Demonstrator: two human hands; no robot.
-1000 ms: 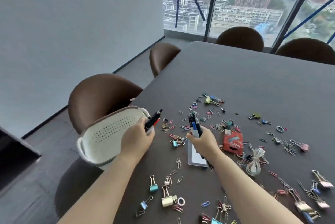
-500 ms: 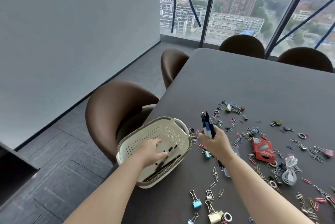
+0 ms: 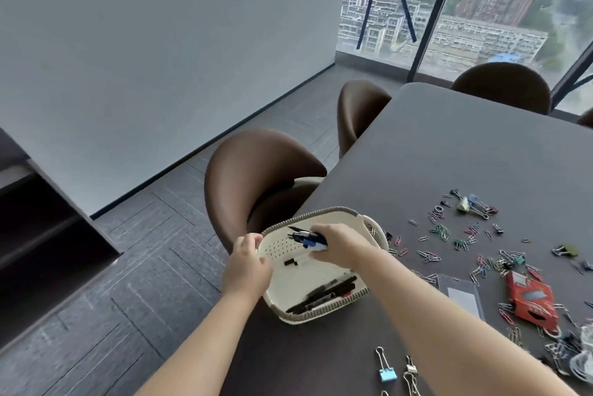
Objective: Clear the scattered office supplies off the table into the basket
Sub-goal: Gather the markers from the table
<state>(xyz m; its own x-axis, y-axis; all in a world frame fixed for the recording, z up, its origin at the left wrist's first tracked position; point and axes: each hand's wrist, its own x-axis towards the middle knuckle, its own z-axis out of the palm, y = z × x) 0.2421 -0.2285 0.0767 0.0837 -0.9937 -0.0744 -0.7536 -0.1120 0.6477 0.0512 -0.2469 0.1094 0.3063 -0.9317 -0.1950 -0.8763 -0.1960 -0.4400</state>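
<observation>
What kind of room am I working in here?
Likely a high-rise office meeting room: a large dark table with brown chairs along it, and floor-to-ceiling windows overlooking city buildings.

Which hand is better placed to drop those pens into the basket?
The right hand: it holds the pens above the basket, while the left hand grips the basket's rim.

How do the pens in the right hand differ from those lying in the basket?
The held pens are bunched in the right hand above the basket floor; lying pens rest loose by its near wall. The held pens show blue and white; lying pens look mostly black. Both are inside the rim.
</observation>
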